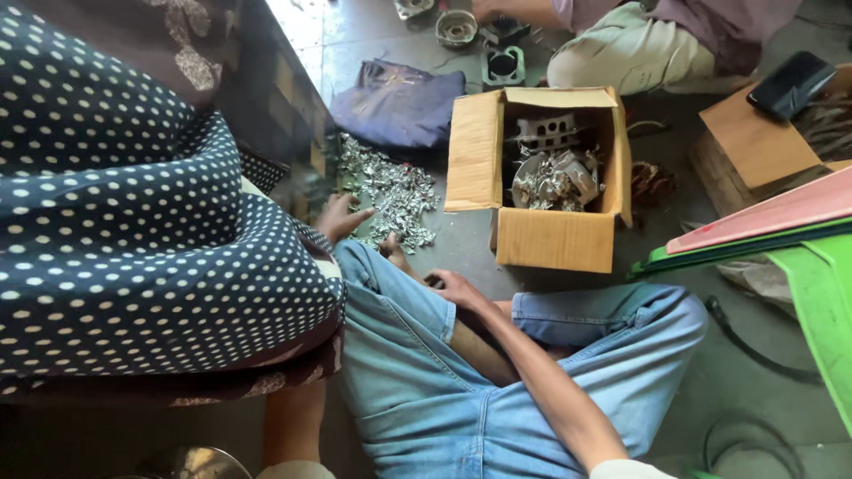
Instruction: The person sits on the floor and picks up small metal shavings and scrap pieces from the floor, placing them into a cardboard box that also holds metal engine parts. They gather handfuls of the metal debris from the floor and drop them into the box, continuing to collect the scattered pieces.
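Scraps of shiny metal (390, 191) lie in a heap on the grey floor (745, 355), just in front of my crossed legs in blue jeans (417, 390). My left hand (340, 215) rests at the near edge of that heap, fingers loosely spread and touching the scraps; I see nothing gripped in it. My right hand (454, 286) sits over my knee, fingers curled narrow around something small and dark, though I cannot tell what it is. A bare foot (392, 248) pokes out between the two hands. Beside the heap, to its right, stands an open cardboard box (550, 238) holding more metal parts (555, 173). Behind the heap lies a folded blue cloth (399, 102). A dark dotted cloth (133, 222) fills the left of the view and hides my left arm. Farther back another person (657, 40) sits on the floor near round metal parts (457, 27). At the right are a wooden block (754, 142), a dark phone (790, 82) on it, and a green chair (821, 302).
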A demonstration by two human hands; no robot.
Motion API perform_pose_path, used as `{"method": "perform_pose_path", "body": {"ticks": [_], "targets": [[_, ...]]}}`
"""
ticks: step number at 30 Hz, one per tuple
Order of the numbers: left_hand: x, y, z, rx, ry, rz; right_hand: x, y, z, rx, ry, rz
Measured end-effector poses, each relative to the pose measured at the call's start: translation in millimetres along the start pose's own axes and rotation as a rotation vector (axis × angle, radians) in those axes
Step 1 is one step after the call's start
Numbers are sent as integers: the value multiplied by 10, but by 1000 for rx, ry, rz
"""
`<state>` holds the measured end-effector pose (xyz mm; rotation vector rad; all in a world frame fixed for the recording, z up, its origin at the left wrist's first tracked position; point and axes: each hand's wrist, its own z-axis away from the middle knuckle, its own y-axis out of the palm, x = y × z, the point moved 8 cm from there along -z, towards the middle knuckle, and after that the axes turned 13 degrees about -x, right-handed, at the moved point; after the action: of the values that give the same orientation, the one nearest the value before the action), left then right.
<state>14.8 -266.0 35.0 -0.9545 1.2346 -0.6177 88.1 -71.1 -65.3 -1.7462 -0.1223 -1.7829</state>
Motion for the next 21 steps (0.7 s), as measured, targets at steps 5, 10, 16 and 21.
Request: {"method": "perform_pose_path", "body": {"ticks": [5,10,16,21], "targets": [[-16,53,-20,25,-39,-6,-42,-62,-3,21,-25,271],[124,151,-59,21,-76,14,86,-66,-54,-91,-281,-65],[431,445,-170,54,-90,1,-291,6,-76,-33,-95,201],[714,756,-367,-6,41,-32,-189,-30,-60,-120,-313,-33]]}}
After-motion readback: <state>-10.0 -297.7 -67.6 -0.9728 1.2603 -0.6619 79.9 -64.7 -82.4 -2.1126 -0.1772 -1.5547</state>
